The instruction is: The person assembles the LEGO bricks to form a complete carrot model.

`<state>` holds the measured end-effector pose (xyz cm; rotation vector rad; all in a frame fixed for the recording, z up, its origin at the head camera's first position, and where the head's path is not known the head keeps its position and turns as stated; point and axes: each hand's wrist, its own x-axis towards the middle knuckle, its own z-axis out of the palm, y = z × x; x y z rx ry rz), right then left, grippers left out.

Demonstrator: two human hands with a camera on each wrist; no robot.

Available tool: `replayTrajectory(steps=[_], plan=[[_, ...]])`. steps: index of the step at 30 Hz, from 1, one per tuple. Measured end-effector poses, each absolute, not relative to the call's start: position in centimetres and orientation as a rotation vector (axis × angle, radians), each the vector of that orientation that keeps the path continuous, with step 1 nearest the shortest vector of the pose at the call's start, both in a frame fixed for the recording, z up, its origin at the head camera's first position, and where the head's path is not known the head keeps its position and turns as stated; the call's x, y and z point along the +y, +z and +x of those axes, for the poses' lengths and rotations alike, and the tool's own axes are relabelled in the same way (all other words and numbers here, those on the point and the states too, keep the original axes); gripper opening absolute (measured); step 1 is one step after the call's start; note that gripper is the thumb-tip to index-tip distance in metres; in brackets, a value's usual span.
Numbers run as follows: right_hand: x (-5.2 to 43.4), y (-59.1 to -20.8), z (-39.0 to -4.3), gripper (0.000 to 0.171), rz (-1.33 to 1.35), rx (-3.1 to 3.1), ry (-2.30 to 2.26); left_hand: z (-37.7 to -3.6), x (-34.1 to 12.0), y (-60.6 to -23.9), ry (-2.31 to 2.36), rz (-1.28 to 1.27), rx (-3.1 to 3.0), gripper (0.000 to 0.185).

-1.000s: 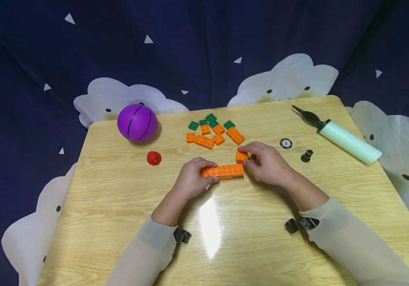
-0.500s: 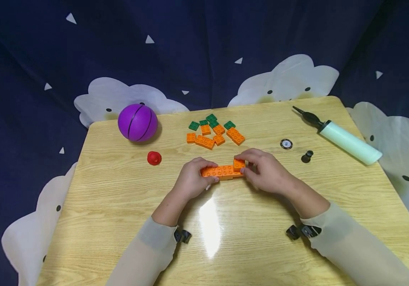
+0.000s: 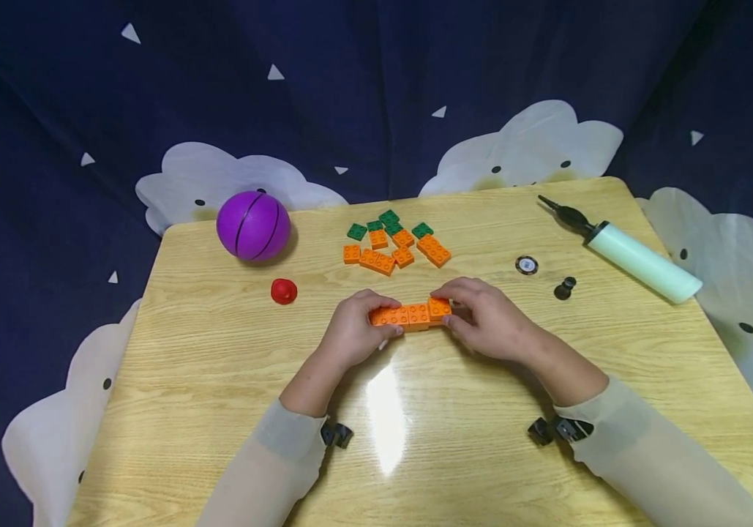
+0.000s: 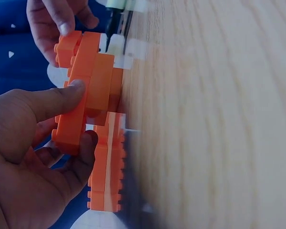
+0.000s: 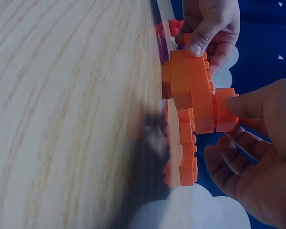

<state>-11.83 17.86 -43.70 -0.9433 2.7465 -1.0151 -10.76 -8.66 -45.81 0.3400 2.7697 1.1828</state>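
Over the middle of the table, my left hand (image 3: 358, 326) grips the left end of a stepped build of orange toy bricks (image 3: 399, 316), thumb in front and fingers behind. In the left wrist view the build (image 4: 99, 81) shows layers that get shorter toward the tabletop. My right hand (image 3: 488, 318) pinches a small orange brick (image 3: 439, 308) between thumb and fingers at the build's right end, on top of the studs. The right wrist view shows this small brick (image 5: 225, 109) slightly tilted against the top layer, with a thin gap along part of the joint.
Loose orange bricks (image 3: 376, 261) and green bricks (image 3: 389, 218) lie behind the hands. On the left are a purple ball (image 3: 253, 226) and a small red hat (image 3: 283, 291). A poker chip (image 3: 526, 265), a black chess-pawn-like piece (image 3: 565, 288) and a hand pump (image 3: 642, 260) lie right.
My right hand has brought the small orange brick from behind the build's right end forward onto its top, then shifted it slightly downward in view. The left hand has stayed in place.
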Motion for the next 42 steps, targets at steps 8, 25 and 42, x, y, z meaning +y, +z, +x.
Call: replayTrajectory(steps=[8,25,42], plan=[[17.9,-44.2,-12.0,0.039,-0.884,2.676,-1.104,-10.9,-8.6,-45.9,1.185,0.35,2.768,0.037],[18.0,-44.9,-12.1,0.039,-0.794,2.6,-1.222,-10.8,-8.7,-45.8,1.189,0.327,2.764,0.036],[18.4,-44.8,-12.7,0.048,-0.791,2.495,-1.234,-10.9,-8.7,-45.9,1.203,0.34,2.763,0.036]])
